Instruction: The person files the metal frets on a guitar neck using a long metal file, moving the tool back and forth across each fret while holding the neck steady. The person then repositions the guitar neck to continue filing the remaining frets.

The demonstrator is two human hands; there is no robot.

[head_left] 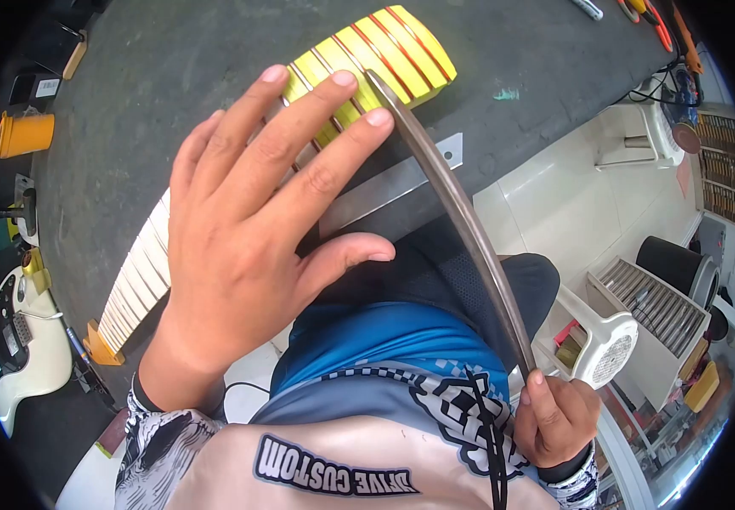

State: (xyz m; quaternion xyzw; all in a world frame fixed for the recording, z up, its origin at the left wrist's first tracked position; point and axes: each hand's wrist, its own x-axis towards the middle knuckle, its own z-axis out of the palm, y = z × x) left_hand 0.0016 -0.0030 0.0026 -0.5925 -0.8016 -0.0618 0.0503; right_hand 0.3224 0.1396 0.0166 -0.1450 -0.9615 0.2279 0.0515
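Note:
A guitar neck covered in yellow tape between its frets (384, 55) lies on the dark work surface; its lower-left part (140, 270) looks white. My left hand (257, 195) is spread over the neck, fingers apart, fingertips by the yellow section. In my right hand (554, 416) I grip one end of a long, thin, dark metal tool (469, 229). The tool's far tip rests at the yellow section, beside my left fingertips. A flat metal strip (384, 189) lies below the neck, partly hidden by my left hand.
The dark work surface (520, 51) bears an orange cup (26, 134) at the left edge, a marker (588, 8) and red-handled tools (656, 25) at the top right. A white guitar body (40, 340) is at the left. A white stool (597, 340) stands at the right.

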